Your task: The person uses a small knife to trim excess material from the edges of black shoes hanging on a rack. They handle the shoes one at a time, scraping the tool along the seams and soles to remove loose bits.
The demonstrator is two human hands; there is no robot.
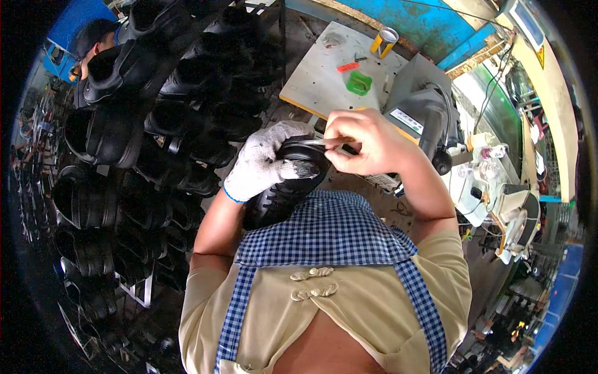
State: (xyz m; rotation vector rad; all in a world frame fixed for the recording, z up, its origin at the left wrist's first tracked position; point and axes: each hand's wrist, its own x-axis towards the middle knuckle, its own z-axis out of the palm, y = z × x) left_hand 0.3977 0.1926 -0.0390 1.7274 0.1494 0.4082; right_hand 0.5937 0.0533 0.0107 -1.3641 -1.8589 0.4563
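Note:
A black lace-up shoe (278,196) is held up in front of my chest, its toe end away from me. My left hand (260,157), in a white knitted glove with a dark-stained fingertip, is wrapped round the shoe near the toe. Bare, my right hand (369,142) pinches a slim tool (316,142) with a pale shaft and a brownish handle. The shaft lies across the toe, close to the sole edge; its exact tip is hard to make out. Some of the handle is hidden by my fingers.
A rack of several black shoes (103,134) fills my left side. Ahead stands a white table (317,65) with a yellow can (384,42), a green tray (359,83) and a red piece (347,67). A grey machine (418,93) stands at right. Another person (93,47) is at far left.

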